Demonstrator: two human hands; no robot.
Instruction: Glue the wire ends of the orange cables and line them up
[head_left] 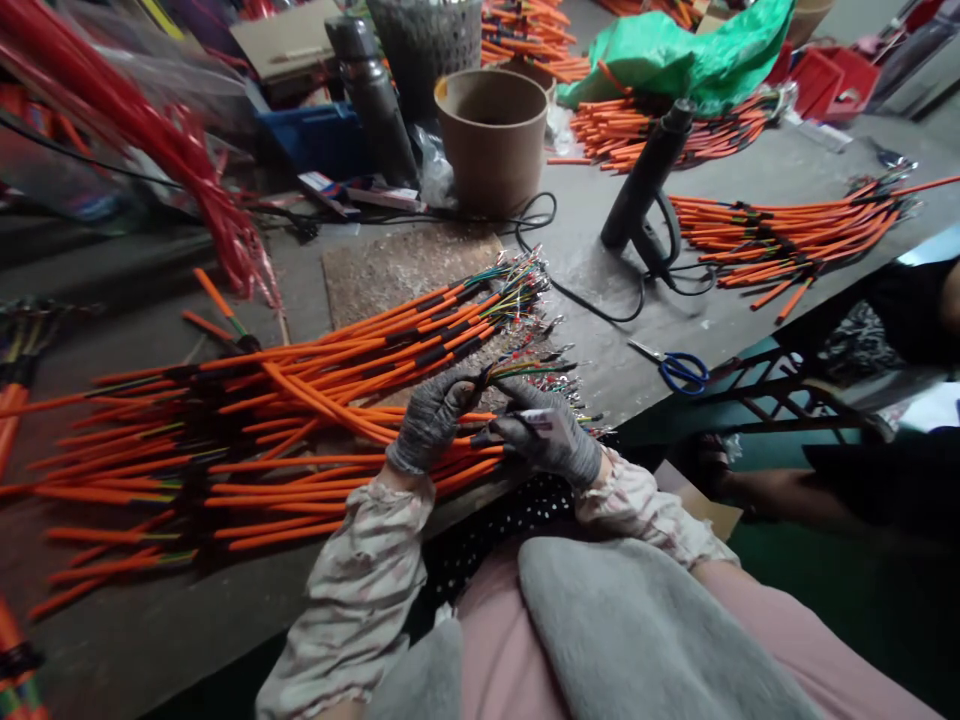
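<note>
white item (pixel 546 422), right hand (pixel 499 410): print illegible | red bundle (pixel 169 150): cut off top-left | co-worker (pixel 862 335): cut off right

Head-worn view, facing forward and down.

Cable workshop, grey workbench (pixel 592 370) heaped with orange cable bundles (pixel 442 330), heat gun (pixel 649 190), blue-handled scissors (pixel 671 368), red parts bins (pixel 832 82)

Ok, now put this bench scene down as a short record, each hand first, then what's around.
Left hand: gloved left hand, pinching coloured wires
Right hand: gloved right hand, fingers at the same wires, holding a small pale item, identity unclear
Nearest: orange cables, bundled on the bench
Right side: scissors with blue handles; black gun-shaped tool
Behind: brown pot, green plastic
</note>
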